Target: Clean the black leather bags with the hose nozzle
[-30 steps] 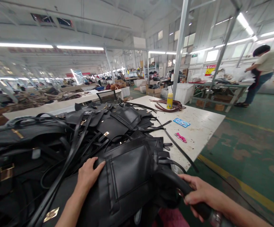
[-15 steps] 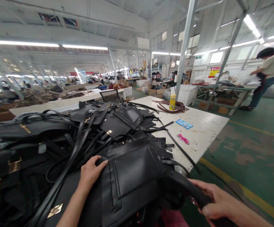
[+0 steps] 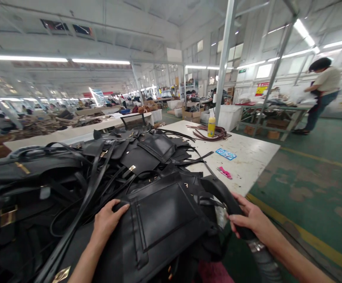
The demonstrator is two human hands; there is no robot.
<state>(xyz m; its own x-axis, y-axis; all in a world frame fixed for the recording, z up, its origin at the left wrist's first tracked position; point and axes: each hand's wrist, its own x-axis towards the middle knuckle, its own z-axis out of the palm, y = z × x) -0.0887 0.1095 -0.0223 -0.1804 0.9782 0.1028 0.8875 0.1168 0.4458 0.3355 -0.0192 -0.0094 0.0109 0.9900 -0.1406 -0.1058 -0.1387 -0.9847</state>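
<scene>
A black leather piece [image 3: 167, 216] with a stitched rectangular panel lies in front of me, on top of a heap of black bag parts [image 3: 141, 157]. My left hand [image 3: 108, 218] rests at its left edge, thumb and fingers pressed on the leather. On the right, my right hand [image 3: 244, 216] is wrapped round a thick black handle [image 3: 218, 188], which curves from the piece's right side. Below that hand the handle's lower part has a clear wrapping and a metal ring.
The white table [image 3: 253, 157] holds pink snips [image 3: 225, 172], a blue-and-white card [image 3: 226, 153], a yellow bottle [image 3: 211, 126] and coiled brown straps [image 3: 202, 135]. A person [image 3: 326, 90] stands at a far bench on the right.
My right hand has moved up and left with the black handle, which now arches higher. My left hand stays on the leather edge. The whole view has shifted slightly.
</scene>
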